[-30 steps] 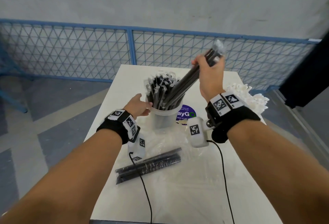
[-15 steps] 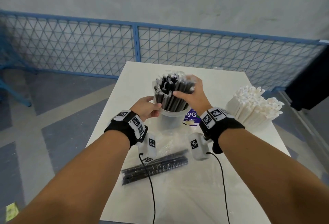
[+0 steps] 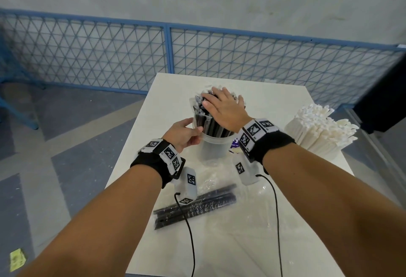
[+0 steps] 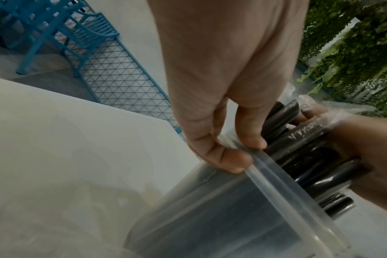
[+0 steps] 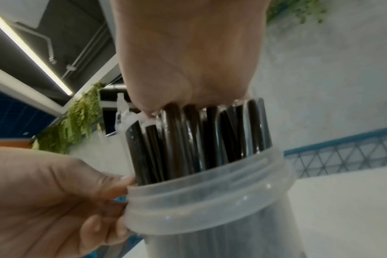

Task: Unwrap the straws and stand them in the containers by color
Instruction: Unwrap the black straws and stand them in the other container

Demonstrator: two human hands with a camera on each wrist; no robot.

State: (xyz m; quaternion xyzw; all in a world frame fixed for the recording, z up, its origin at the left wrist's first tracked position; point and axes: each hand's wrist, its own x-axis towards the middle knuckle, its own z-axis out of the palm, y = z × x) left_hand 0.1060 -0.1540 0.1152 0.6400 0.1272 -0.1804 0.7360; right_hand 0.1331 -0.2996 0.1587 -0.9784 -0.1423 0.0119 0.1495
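A clear plastic container (image 3: 214, 148) stands mid-table, packed with upright black straws (image 3: 205, 122), some with clear wrap at their tips. My right hand (image 3: 224, 106) lies flat on the straws' tops with its fingers straight; the right wrist view shows the palm (image 5: 188, 61) pressing on the straws (image 5: 199, 139). My left hand (image 3: 186, 132) grips the container's rim from the left. In the left wrist view its thumb and fingers (image 4: 232, 153) pinch the rim (image 4: 276, 174). A wrapped bundle of black straws (image 3: 197, 205) lies on the table near me. White straws (image 3: 318, 131) stand bunched at the right.
Crumpled clear wrap (image 3: 219, 180) lies on the white table (image 3: 274, 100) between the container and the wrapped bundle. A purple label (image 3: 233, 144) shows behind the container. Wrist camera cables (image 3: 276, 221) trail over the table's front. A blue mesh fence (image 3: 109, 56) runs behind.
My right hand lowered a bunch of black straws into the container, let go of them and now lies flat on their tops. My left hand stayed at the container's rim.
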